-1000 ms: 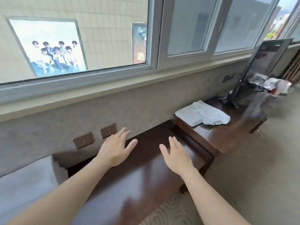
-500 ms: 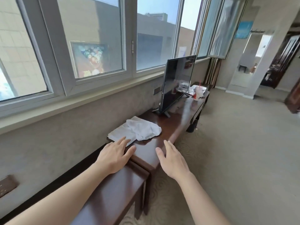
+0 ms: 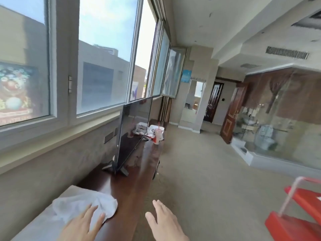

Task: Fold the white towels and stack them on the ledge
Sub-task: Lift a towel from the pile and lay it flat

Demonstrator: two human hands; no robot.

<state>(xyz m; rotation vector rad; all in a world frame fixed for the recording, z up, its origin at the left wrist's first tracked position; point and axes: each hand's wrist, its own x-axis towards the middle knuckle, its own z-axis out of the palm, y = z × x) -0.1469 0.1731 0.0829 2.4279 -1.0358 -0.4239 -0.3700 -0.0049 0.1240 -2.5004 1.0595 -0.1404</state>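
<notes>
A crumpled white towel (image 3: pixel 81 204) lies on top of a flatter white towel (image 3: pixel 40 221) at the near left end of a long dark wooden console (image 3: pixel 139 171). My left hand (image 3: pixel 83 225) hovers over the crumpled towel's near edge, fingers spread, holding nothing. Over the console's front edge, right of the towels, is my right hand (image 3: pixel 163 223), also open and empty. The pale window ledge (image 3: pixel 57 141) runs along the wall above the console.
A black flat-screen TV (image 3: pixel 133 131) stands on the console beyond the towels. A paper cup with a straw (image 3: pixel 158 134) and food wrappers sit behind it. A red stand (image 3: pixel 295 218) is at the lower right on beige carpet.
The view has swung right and moved along the console. The towels, farther off earlier, now lie right under my left hand. Both hands stay open.
</notes>
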